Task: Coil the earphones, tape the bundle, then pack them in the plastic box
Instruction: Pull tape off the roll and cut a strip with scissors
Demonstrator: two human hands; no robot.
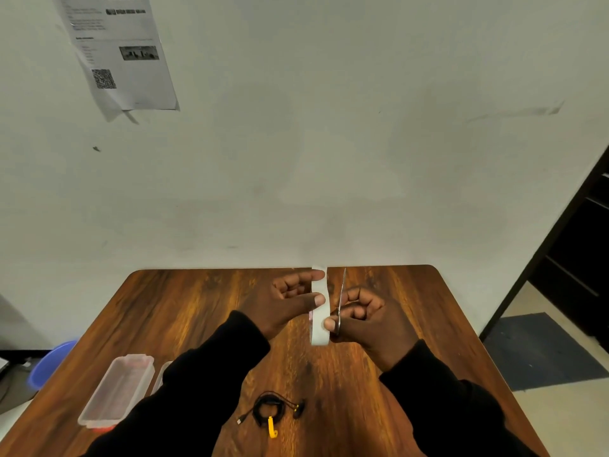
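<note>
Earphones (268, 411): coiled, near table (197, 308) edge; light, limp, springy, so pinch across the loops. Plastic box (117, 390): open, left. Tape strip (319, 311): flimsy, sticky; left hand (293, 300) pinches it, right hand (362, 319) grips scissors (341, 298).

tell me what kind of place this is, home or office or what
Probably an office or workroom, though I can't be sure. A printed notice with a QR code is taped to a bare wall, a plain wooden table stands against it, and dark shelving sits at the right.

A printed sheet (122, 51) hangs above the wooden table (197, 308).
</note>
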